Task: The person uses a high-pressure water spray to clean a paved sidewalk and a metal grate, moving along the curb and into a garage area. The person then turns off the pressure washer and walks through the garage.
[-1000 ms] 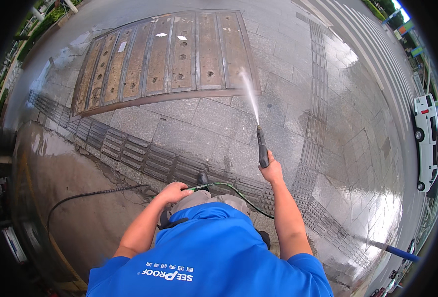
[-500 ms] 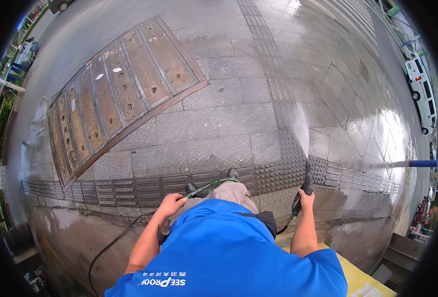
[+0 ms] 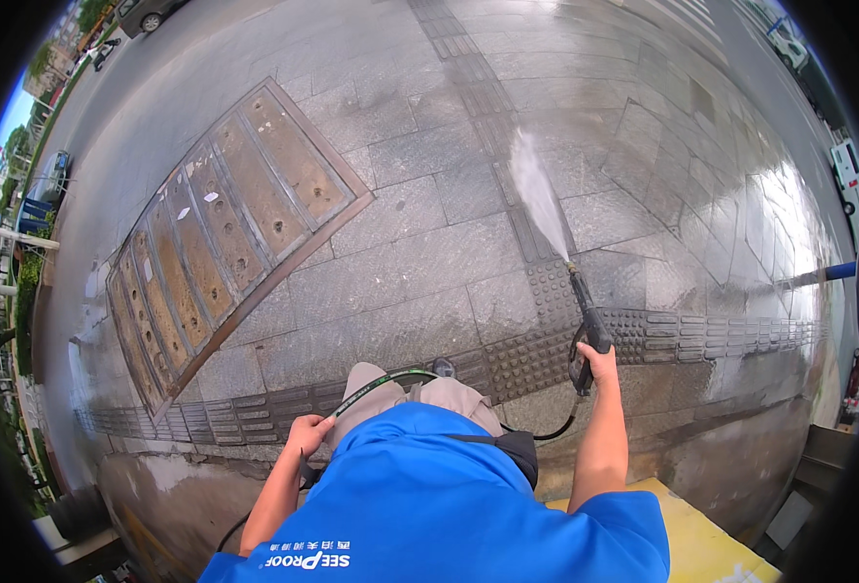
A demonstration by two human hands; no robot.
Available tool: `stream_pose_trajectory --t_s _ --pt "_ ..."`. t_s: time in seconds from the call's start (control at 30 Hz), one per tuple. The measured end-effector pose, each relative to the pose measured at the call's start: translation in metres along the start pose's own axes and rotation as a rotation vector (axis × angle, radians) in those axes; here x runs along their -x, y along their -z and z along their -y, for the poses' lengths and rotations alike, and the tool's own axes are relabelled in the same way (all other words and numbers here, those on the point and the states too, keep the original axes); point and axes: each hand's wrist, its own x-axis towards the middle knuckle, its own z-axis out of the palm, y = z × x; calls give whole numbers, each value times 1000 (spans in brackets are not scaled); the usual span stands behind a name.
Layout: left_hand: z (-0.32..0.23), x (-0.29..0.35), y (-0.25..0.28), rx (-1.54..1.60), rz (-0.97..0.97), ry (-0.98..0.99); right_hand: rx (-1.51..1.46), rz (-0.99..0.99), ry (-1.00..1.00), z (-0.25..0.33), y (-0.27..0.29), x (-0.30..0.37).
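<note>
Black waist bag sat at my hip, contents hidden. Left hand was closed round the hose, its middle lost behind my shirt. Right hand wrapped the spray gun ahead right, spray blurring the paving, white van cut off far right

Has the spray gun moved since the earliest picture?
Yes, to the right. The spray gun has shifted away from the brown ground cover; its jet overlapped the cover's edge then, and now is clear of it.
</note>
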Motion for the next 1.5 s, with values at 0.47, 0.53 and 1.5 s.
stream_pose_trajectory --t_s 0.47,0.53,1.5 --pt "-144 -87 -28 264 45 17 -361 -647 -56 72 97 -154" --pt "-179 -122 -16 202 4 41 -418 -687 -87 91 88 -177" --pt "-596 -295 -31 217 67 -24 -226 -586 43 374 73 -577"
